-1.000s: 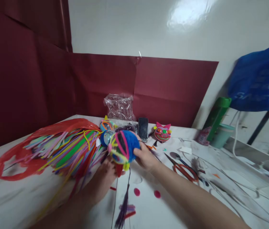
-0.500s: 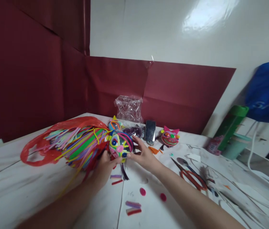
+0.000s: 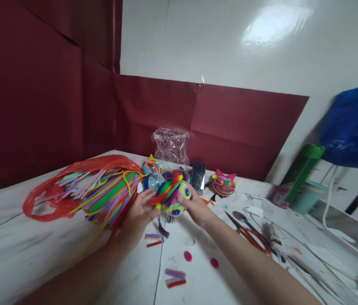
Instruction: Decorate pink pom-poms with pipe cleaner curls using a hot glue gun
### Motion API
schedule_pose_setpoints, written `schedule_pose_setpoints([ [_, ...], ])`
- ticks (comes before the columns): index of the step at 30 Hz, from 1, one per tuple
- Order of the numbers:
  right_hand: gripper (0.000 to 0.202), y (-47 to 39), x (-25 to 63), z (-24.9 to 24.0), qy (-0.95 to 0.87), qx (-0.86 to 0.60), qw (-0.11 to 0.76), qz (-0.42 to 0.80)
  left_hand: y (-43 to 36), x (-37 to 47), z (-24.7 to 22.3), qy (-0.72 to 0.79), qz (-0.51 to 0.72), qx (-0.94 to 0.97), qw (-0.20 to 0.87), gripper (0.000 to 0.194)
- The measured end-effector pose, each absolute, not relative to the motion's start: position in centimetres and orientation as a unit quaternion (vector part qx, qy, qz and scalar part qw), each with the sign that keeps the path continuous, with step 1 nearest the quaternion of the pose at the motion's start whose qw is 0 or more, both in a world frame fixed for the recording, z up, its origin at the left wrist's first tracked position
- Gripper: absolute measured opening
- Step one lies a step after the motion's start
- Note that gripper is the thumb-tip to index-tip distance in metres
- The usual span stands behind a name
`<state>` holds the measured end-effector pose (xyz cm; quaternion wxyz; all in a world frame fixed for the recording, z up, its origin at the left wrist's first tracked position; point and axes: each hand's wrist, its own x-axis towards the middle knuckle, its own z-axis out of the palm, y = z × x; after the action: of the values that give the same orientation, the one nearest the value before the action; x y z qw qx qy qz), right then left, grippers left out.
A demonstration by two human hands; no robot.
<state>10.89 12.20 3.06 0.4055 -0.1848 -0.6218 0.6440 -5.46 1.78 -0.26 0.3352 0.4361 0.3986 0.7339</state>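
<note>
Though motion blur softened its outline, one decorated ball point(image 3: 170, 195), striped and blue-eyed, was held in front of the phone point(image 3: 198, 176) and to its left. Long axis: none made out, the form being roundish; the eyed side was turned toward the right hand point(image 3: 196, 206). Right hand: the nearer to the phone, in front of it, fingers curled on the ball's eyed side, gripping. Left hand point(image 3: 142, 208): farther left of the phone, fingers part spread at the ball's opposite side, by a red strip; whether gripping or merely touching, could not be told. The ball thus lay between the two, rightward of the left hand, leftward of the right. Also listed: pink-eared ball point(image 3: 224, 184), right of the phone; orange-handled scissors point(image 3: 252, 238), nearer the wearer and right of the phone.
</note>
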Motion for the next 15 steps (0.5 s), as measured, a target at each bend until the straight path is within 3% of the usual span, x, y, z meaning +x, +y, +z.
schedule_pose_setpoints([
  [3, 0.062, 12.1, 10.7, 2.7, -0.506, -0.187, 0.469, 0.699, 1.6, -5.7, 0.3, 0.366, 0.743, 0.449, 0.335, 0.075],
  [7, 0.064, 10.3, 9.8, 2.5, -0.501, -0.183, 0.444, 0.72, 1.2, -5.0, 0.6, 0.394, 0.704, 0.443, 0.391, 0.079],
  [11, 0.076, 7.8, 8.5, 2.4, -0.559, -0.137, 0.448, 0.684, 0.8, -4.6, 0.4, 0.369, 0.685, 0.449, 0.438, 0.057],
  [15, 0.072, 7.5, 8.6, 2.6, -0.624, -0.128, 0.424, 0.643, 1.0, -5.1, 0.4, 0.349, 0.692, 0.408, 0.482, 0.043],
])
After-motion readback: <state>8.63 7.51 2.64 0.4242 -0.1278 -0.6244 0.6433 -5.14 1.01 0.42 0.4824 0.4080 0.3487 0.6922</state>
